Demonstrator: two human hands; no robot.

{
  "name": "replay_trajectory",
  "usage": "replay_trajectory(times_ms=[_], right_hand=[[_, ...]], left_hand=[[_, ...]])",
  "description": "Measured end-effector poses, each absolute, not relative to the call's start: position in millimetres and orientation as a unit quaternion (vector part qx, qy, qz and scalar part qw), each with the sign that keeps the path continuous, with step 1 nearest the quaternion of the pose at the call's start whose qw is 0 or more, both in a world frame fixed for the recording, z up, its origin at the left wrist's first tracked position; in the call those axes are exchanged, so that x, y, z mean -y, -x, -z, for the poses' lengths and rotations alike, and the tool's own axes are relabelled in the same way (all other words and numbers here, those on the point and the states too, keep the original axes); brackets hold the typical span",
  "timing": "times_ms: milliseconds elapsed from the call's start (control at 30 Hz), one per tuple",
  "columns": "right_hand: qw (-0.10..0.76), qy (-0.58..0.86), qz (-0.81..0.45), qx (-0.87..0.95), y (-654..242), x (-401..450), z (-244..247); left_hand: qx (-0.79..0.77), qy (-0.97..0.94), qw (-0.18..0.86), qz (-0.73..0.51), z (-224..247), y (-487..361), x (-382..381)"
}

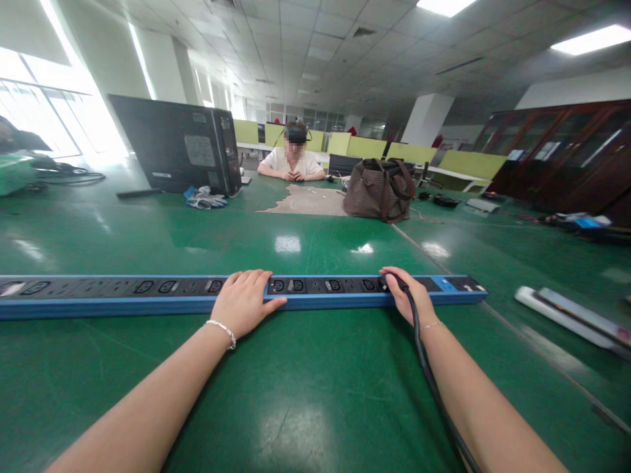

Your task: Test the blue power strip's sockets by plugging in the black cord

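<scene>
A long blue power strip (305, 302) with a row of black sockets lies across the green table, running out of view on the left. My left hand (241, 302) grips it near the middle, fingers over the top towards the far edge and thumb along the near side. Towards the strip's right end, my right hand (409, 295) is closed on a black plug (389, 281) held at the sockets. Fingers partly cover the plug, so I cannot tell how deep it sits. Its black cable (422, 358) hangs down along my right forearm.
A black computer tower (172, 144) stands at the far left beside gloves (204, 197). Across the table (236, 243) sits a person (290, 161) with hands together. A brown bag (379, 190) stands right of them. A white strip-like object (566, 318) lies at right.
</scene>
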State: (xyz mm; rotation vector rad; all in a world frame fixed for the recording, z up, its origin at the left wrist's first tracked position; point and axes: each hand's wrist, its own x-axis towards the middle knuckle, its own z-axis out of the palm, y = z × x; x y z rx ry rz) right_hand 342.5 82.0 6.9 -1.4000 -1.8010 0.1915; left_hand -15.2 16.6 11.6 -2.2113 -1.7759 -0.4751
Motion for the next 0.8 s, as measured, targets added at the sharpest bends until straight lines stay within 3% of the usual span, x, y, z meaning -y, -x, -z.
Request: replay_trajectory(times_ms=[800], right_hand=[[0.349, 0.548, 0.115, 0.752, -335, -71, 0]], left_hand=[[0.612, 0.762, 0.138, 0.161, -12, 15, -16]])
